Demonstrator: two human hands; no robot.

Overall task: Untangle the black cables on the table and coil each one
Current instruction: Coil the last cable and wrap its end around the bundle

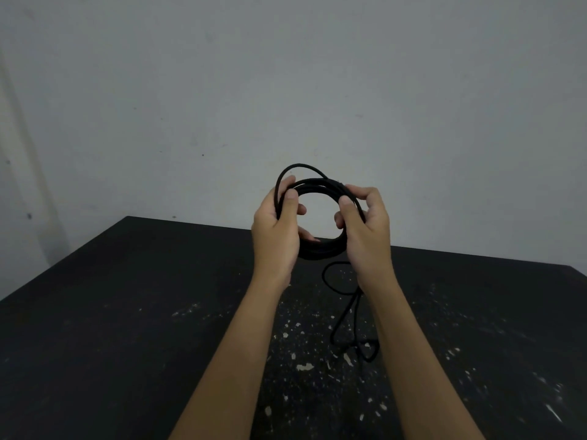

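We're holding the black cable coil [319,249] up at frame centre, clear of the counter [127,312], probably so the loops aren't slumping. Left grip [279,223] is curling round the coil's left side, thumb pinching; right grip [365,227] is clamping the right side. Ring is facing us, roughly upright. Loose tail [346,315] is hanging near-vertical, trailing onto the counter lower right.

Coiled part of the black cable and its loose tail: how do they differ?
The coiled part is wound in a round ring of several turns; the loose tail hangs in irregular bends. The coiled part is gripped by the left hand and right hand; the loose tail drops toward the black table. Both are thin black cable.
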